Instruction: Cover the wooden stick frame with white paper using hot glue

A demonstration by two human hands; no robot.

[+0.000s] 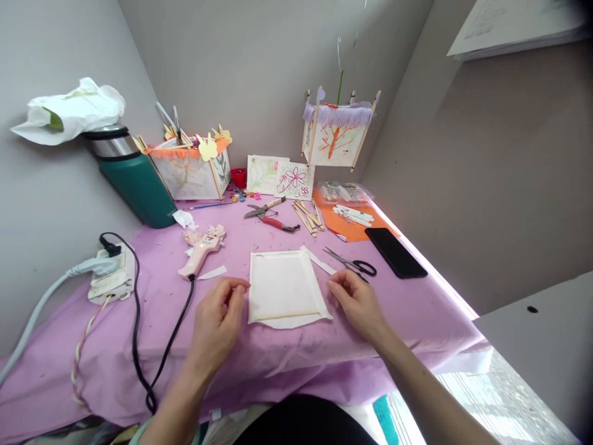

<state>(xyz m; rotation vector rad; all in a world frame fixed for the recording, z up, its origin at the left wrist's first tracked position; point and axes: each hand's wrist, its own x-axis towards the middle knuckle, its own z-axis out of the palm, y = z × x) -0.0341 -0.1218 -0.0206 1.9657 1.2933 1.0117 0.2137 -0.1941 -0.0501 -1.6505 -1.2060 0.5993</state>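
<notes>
A white paper-covered panel (283, 287) lies flat on the purple cloth in front of me, a thin wooden stick (290, 316) along its near edge and a paper flap beyond the stick. My left hand (220, 315) is at the panel's left edge, fingers curled and fingertips at or touching the rim. Just off the right edge, my right hand (356, 301) has thumb and fingers pinched together. Whatever either hand may hold is hidden or too small to name. Black-handled scissors (354, 264) lie just beyond my right hand, beside a white paper strip (319, 260).
A pink glue gun (202, 252) lies at left, its cord running to a power strip (112, 275). Pruning shears (272, 216), short sticks (306, 216) and a phone (395, 252) lie farther back. A green bottle (139, 185) and a decorated paper lantern (340, 139) stand out behind.
</notes>
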